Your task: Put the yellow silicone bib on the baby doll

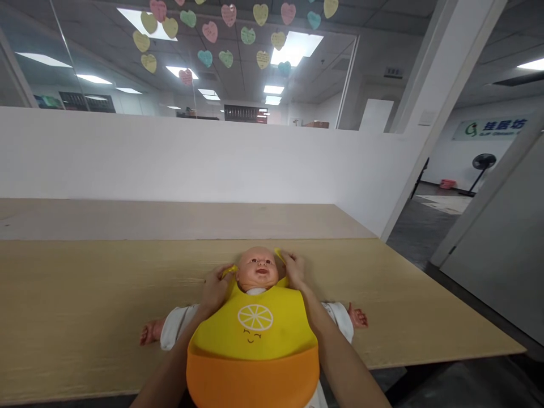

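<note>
A baby doll (257,265) in white clothes lies face up on the wooden table (106,294), its arms spread to both sides. Over its chest lies a yellow bib (272,334) with an orange catch pocket (253,379), a lemon slice and a smiling face. My left hand (216,288) is closed on one yellow neck strap end of the bib, left of the doll's head. On the other side of the head, my right hand (294,268) pinches the other strap end. The two strap ends are apart. Behind the doll's neck, the straps are hidden.
A white partition (170,156) with glass above stands behind the table; heart-shaped notes (228,15) stick to the glass. To the right are a doorway, a grey door (501,238), a standing fan (483,162) and a red bucket (447,184). The table's right edge slants toward me.
</note>
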`<state>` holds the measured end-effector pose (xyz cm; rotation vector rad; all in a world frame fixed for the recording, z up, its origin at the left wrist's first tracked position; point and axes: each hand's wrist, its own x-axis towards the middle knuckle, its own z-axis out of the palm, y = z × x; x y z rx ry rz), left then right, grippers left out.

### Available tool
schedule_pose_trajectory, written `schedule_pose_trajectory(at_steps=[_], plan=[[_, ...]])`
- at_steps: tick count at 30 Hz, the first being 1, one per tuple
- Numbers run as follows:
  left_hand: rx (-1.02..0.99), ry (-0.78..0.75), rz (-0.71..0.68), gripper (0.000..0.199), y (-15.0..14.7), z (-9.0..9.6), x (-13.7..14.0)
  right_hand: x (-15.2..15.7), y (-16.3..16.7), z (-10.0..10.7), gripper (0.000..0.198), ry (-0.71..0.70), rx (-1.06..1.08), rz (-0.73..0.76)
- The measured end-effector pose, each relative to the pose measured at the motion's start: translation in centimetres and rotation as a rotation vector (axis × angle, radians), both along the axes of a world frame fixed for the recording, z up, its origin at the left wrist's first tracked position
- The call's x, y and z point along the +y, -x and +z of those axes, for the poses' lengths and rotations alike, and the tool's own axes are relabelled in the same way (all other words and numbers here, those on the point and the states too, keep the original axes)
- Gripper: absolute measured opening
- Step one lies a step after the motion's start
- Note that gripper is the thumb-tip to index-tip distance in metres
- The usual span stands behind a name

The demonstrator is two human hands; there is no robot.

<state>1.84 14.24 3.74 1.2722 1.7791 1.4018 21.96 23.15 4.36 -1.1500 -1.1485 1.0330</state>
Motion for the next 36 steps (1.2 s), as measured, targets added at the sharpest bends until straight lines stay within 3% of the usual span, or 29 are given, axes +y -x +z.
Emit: schedule_pose_trajectory(at_steps=[3, 6, 9, 13, 17, 20, 24, 28, 32, 36], plan=[[-0.052, -0.124, 0.009, 0.047, 0.5, 0.4, -0.2, -0.7, -1.2, 1.5, 0.031, 0.036, 0.239, -0.014], [-0.079, -0.195, -0.057, 0.061, 0.7, 2.0, -1.1, -2.6, -2.3, 3.7, 0.045, -0.029, 0.289, 0.13], [-0.047, -0.161, -0.204, 0.072, 0.5, 4.5, -2.4, -5.0, -2.2, 6.0, 0.035, -0.075, 0.126, 0.372], [0.058, -0.185, -0.345, 0.064, -0.5, 7.0, -4.0, -7.4, 0.1, 8.3, 0.023, -0.292, -0.088, 0.634], [0.13, -0.177, -0.396, 0.061, -1.5, 7.9, -4.8, -8.2, 1.8, 9.3, 0.01, -0.372, -0.333, 0.643], [0.19, -0.193, -0.36, 0.057, -1.5, 8.2, -5.2, -8.3, 1.5, 9.5, 0.008, -0.364, -0.374, 0.647], [0.213, -0.282, -0.202, 0.047, 0.2, 7.4, -6.6, -8.0, -0.4, 10.2, 0.011, -0.356, -0.326, 0.575], [-0.018, -0.25, 0.039, 0.048, 2.2, 4.2, -9.7, -7.4, -3.6, 12.7, 0.021, -0.278, -0.289, 0.459], [-0.067, -0.06, 0.006, 0.046, 2.3, 0.7, -12.7, -7.3, -7.0, 16.8, 0.026, -0.263, -0.32, 0.365], [-0.036, 0.059, -0.15, 0.034, 1.4, 0.0, -14.1, -7.4, -9.9, 20.6, 0.029, -0.277, -0.395, 0.261]])
